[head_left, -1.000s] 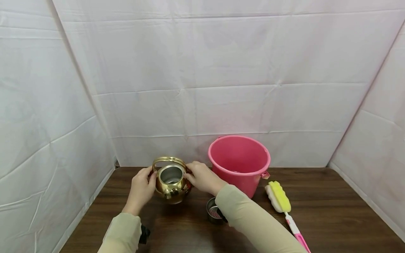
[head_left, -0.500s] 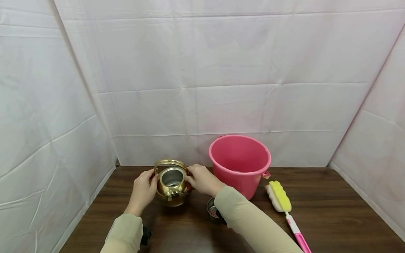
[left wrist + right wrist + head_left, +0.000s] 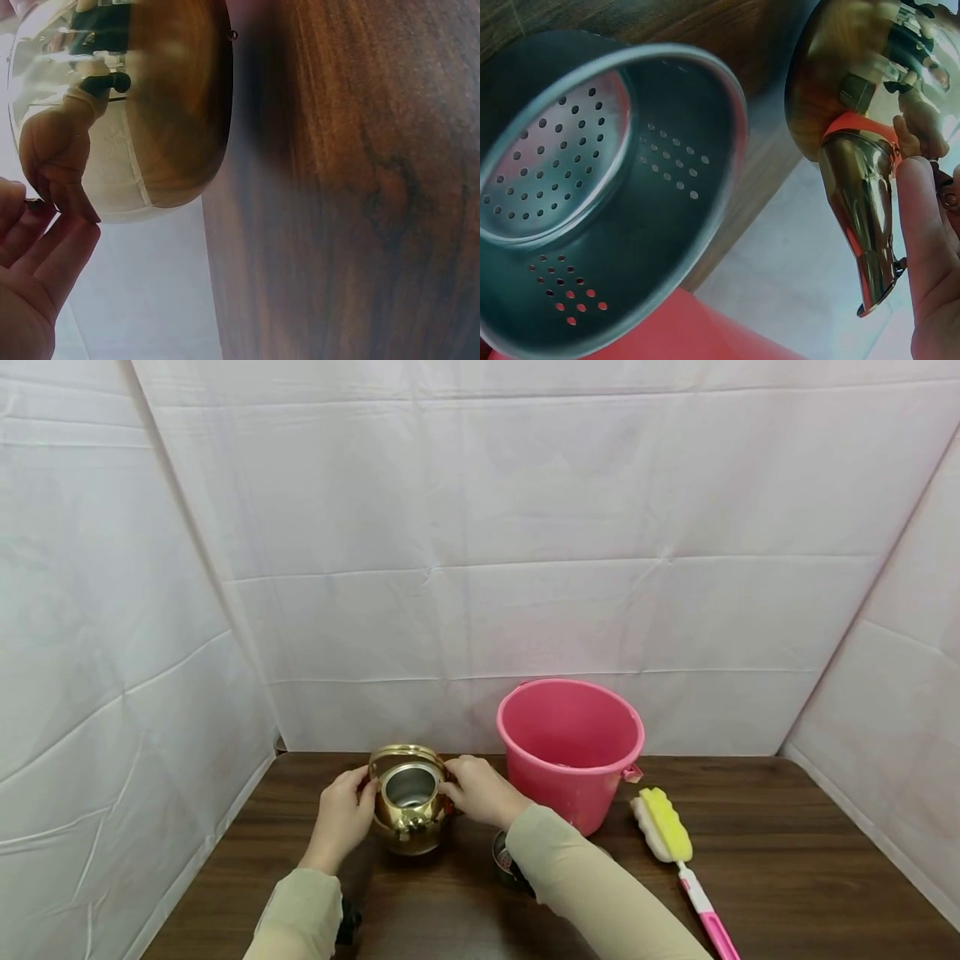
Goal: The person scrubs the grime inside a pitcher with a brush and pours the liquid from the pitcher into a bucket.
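A shiny gold teapot (image 3: 412, 831) with an arched handle (image 3: 405, 750) and no lid on its mouth is held upright between both hands; whether its base touches the table I cannot tell. The left hand (image 3: 341, 818) pinches the lower left end of the handle. On the other side, the right hand (image 3: 483, 792) pinches the handle's right end, above the spout (image 3: 859, 210) seen in the right wrist view. A metal strainer cup (image 3: 652, 225) with small holes stands below the right wrist, partly hidden by the sleeve in the head view.
Just right of the right hand stands a pink bucket (image 3: 573, 785). A yellow and white sponge brush (image 3: 663, 827) with a pink handle lies farther right on the dark wooden table (image 3: 795, 860). White cloth (image 3: 480, 527) hangs behind and at both sides.
Both hands have brought the teapot slightly lower and nearer, with a small shift to the right. Their grip looks the same. Bucket and brush have not been moved.
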Motion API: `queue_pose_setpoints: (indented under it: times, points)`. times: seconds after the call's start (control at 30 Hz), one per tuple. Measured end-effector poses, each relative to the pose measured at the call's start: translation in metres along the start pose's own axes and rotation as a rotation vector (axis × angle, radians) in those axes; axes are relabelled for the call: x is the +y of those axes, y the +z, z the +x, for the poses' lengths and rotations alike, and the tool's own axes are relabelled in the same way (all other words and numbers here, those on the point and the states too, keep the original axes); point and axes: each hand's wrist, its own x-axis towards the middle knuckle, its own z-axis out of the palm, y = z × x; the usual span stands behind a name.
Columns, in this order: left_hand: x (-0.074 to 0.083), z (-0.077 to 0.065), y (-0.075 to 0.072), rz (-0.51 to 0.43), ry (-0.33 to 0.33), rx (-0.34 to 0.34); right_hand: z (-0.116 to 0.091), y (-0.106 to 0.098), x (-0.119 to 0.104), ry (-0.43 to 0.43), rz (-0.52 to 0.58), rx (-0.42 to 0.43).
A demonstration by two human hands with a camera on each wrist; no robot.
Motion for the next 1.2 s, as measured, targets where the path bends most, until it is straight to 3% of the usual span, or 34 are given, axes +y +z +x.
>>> queue_pose_setpoints:
  times: [0.47,0.73,0.97,1.07,1.2]
  points:
    - [-0.006,-0.009,0.013,-0.021,-0.049,-0.024,-0.011,0.008,0.005,0.027,0.036,-0.016]
    - [-0.005,-0.009,0.018,-0.053,-0.091,-0.055,-0.009,0.010,0.012,0.038,0.003,-0.004]
    - [0.004,-0.023,0.003,-0.048,-0.240,-0.180,-0.023,0.007,-0.007,0.131,0.022,-0.004]
    - [0.018,-0.032,-0.003,-0.032,-0.238,-0.094,-0.040,0.003,-0.017,0.134,-0.020,0.047]
    - [0.046,-0.048,-0.003,0.011,-0.127,0.093,-0.073,0.001,-0.021,0.076,-0.113,0.172]
